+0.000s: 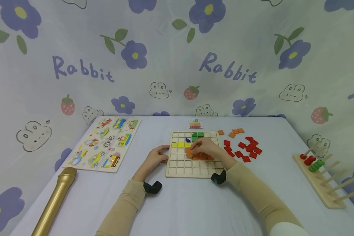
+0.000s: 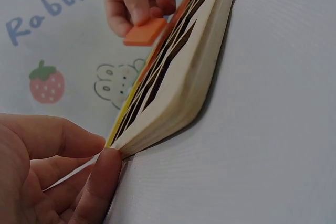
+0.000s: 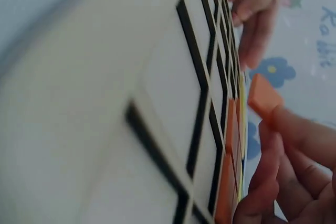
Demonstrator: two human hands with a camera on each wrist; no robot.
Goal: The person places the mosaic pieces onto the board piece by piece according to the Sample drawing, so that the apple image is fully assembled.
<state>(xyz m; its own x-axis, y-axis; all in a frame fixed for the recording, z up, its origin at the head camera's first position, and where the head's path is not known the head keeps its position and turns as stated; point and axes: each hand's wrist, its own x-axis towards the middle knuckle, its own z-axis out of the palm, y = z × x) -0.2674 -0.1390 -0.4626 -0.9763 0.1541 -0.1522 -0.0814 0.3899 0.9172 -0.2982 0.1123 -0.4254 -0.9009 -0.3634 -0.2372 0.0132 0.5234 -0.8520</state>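
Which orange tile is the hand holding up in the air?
The orange tile pinched by the right hand, lifted above the grid board. The other orange ones lie flat.

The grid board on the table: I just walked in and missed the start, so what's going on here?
A person is filling a wooden grid board with coloured tiles. The right hand pinches an orange tile just above the board, beside orange tiles already set. The left hand touches the board's left edge. Loose red tiles lie to the right.
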